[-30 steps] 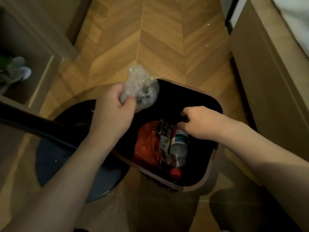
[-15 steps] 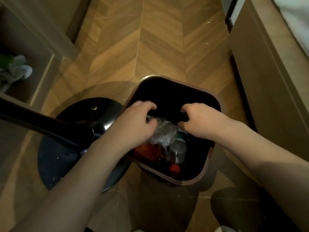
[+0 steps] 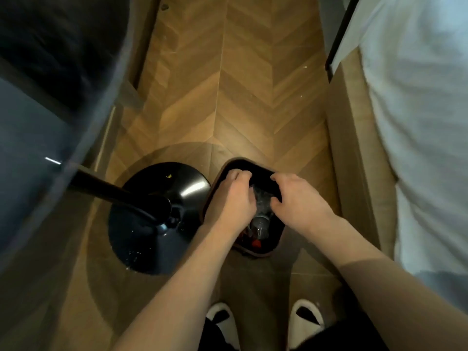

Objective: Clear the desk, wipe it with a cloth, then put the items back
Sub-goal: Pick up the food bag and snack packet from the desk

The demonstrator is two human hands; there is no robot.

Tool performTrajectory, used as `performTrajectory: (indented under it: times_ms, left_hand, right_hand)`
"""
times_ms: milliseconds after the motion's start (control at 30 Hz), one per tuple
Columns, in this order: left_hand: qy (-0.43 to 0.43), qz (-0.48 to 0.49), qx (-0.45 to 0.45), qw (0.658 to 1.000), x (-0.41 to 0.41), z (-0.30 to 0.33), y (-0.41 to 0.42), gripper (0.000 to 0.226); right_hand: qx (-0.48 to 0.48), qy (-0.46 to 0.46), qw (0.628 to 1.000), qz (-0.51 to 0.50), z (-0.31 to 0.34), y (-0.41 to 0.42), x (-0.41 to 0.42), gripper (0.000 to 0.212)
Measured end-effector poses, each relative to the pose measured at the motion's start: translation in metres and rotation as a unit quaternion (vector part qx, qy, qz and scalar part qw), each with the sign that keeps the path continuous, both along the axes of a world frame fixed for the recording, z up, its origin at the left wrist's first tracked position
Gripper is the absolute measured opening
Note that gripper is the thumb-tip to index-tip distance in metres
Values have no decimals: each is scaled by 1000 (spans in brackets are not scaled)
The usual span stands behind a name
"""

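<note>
A dark square trash bin (image 3: 253,253) stands on the wooden floor in front of my feet. Inside it lie a grey bottle (image 3: 260,224) with a red cap (image 3: 256,243) and other rubbish. My left hand (image 3: 233,197) is over the bin's left side, its fingers curled around a wad of crumpled clear plastic (image 3: 262,198) that it pushes down. My right hand (image 3: 297,198) hovers over the bin's right side with curled fingers, its thumb next to the plastic. Whether it holds anything is hidden.
A round black stand base (image 3: 157,219) with a slanted black pole (image 3: 109,191) sits just left of the bin. A grey desk edge (image 3: 83,122) fills the left. A bed with white bedding (image 3: 417,122) and a wooden frame (image 3: 354,153) runs along the right. My slippers (image 3: 220,317) are below.
My left hand brought the plastic wad down from above the bin's far rim into the bin. The camera rose, so the bin looks smaller. My right hand stayed in the bin.
</note>
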State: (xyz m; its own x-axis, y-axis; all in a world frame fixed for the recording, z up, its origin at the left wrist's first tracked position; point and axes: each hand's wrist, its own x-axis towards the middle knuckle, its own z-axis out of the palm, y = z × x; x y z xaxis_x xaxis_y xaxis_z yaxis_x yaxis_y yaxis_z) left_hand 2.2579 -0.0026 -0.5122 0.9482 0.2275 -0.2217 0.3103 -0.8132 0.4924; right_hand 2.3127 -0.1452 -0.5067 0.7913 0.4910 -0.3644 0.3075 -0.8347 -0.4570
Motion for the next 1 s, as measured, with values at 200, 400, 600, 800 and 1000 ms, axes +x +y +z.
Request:
performTrajectory:
  times_ms: [200,400,600,800,1000]
  left_hand:
    - [-21,8,9,1000,-1,210,-3,33]
    - [-45,22,65,997,-27,421,13,33]
    - [-116,102,91,984,-59,522,60,39]
    - [-117,186,85,972,-137,530,114,40]
    - [-131,299,96,940,-221,537,184,41]
  right_hand:
    - [-13,-14,1000,-6,197,-16,-4,52]
    - [3,-11,1000,7,406,-8,-16,57]
    - [38,-77,994,74,503,40,-33,51]
    - [47,-83,987,129,518,111,-88,56]
    - [59,-82,975,198,524,191,-150,57]
